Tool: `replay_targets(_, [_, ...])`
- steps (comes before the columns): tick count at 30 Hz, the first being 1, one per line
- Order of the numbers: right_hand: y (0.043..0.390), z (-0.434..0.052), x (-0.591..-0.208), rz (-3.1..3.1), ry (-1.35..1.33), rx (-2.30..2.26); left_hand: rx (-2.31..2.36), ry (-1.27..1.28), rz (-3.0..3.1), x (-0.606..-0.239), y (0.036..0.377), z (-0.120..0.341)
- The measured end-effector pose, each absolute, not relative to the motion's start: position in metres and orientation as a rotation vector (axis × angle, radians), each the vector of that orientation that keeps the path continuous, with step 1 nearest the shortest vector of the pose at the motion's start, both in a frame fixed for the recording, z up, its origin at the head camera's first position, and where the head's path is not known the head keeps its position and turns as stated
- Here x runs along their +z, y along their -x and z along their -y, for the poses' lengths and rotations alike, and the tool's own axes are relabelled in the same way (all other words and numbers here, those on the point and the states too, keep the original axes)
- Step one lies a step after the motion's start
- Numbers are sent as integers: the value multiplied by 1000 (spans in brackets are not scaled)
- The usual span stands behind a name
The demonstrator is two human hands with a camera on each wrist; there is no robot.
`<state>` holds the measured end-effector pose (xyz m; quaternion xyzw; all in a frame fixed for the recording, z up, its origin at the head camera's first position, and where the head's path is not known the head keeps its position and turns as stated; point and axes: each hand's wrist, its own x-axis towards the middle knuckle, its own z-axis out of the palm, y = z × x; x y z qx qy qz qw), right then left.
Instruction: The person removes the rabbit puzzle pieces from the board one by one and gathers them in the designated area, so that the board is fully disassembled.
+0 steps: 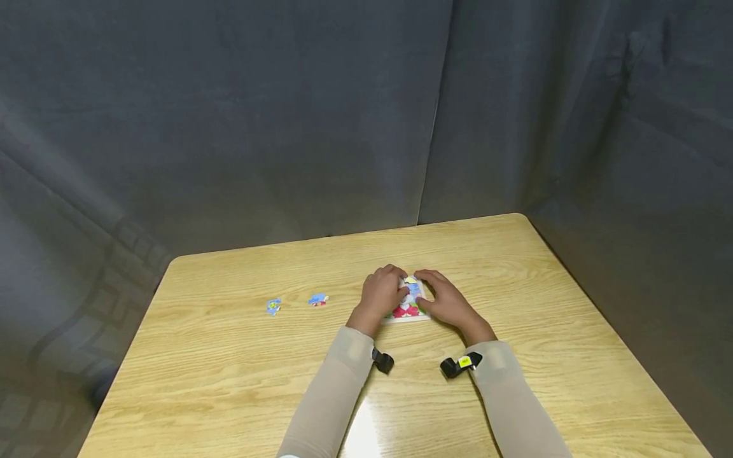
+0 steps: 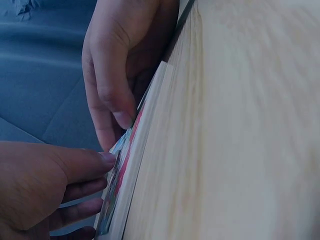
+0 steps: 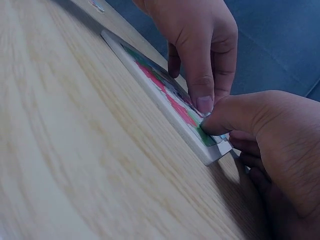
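Observation:
A small jigsaw puzzle (image 1: 407,311) in a white frame lies on the table, with red, green and blue printed on it. My left hand (image 1: 379,296) reaches over its left part, the thumb bent down to the picture in the right wrist view. What lies between that thumb and the fingers is hidden, so I cannot tell if they pinch a piece. My right hand (image 1: 449,303) grips the puzzle's right side, its thumb (image 3: 220,120) on the face near a corner and its fingers at the outer edge. Both thumb tips are close together over the picture.
Two loose jigsaw pieces lie left of the hands: a blue one with yellow (image 1: 273,306) and a blue one with red (image 1: 318,299). The wooden table (image 1: 229,375) ends at a dark grey curtain (image 1: 286,127) behind and on the right.

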<state>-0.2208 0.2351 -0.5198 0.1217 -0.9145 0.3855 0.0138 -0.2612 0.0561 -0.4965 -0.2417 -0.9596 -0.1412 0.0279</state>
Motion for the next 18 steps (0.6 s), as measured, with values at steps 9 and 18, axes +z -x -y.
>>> replay_targets(9, [221, -234, -518, 2862, -397, 1166, -551, 710, 2957, -491, 259, -22])
replay_targets(18, [226, -247, -512, 2858, -419, 1149, -620, 579, 2919, -491, 256, 31])
